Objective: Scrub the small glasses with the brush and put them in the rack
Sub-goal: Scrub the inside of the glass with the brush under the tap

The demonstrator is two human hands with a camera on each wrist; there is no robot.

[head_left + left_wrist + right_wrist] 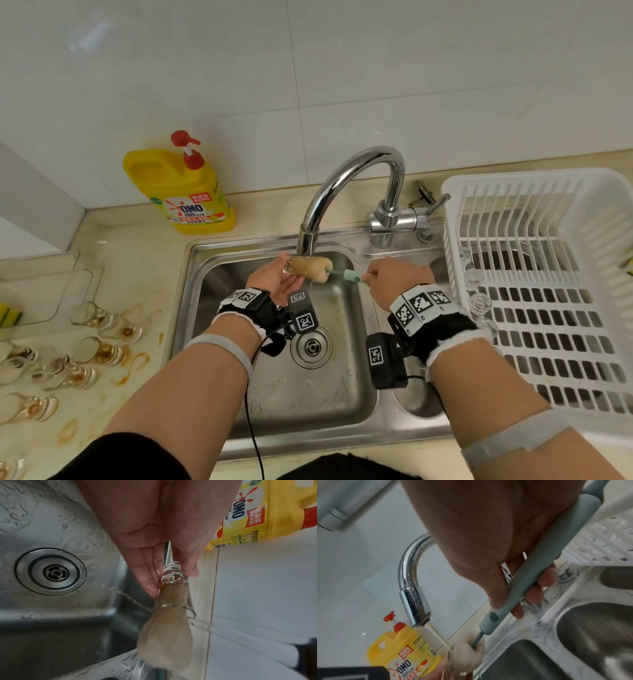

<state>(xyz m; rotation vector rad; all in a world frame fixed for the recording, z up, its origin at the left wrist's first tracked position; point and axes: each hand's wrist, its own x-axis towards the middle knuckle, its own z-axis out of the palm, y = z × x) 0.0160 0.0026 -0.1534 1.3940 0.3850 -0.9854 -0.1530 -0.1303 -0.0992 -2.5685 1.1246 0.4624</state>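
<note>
Left hand (274,279) pinches small glass (290,265) on its side right under faucet (342,192) spout. Right hand (394,279) grips brush (320,269) handle, sponge head partly inside glass. Rack (541,284) right of faucet.

The sink (212,274) is brushed steel, dull-shiny and beaded with water; the tap (346,178) above it is mirror-bright chrome. The small glass (291,265) is clear and wet, stuffed with the brush (317,269), whose head looks like soft beige sponge and whose handle is matt pale-green plastic. The rack (548,274) is white slatted plastic. The soap bottle (185,192) is glossy yellow plastic with a red pump. Wall tiles (445,85) look smooth and glazed, the counter (137,267) cream and stained
</note>
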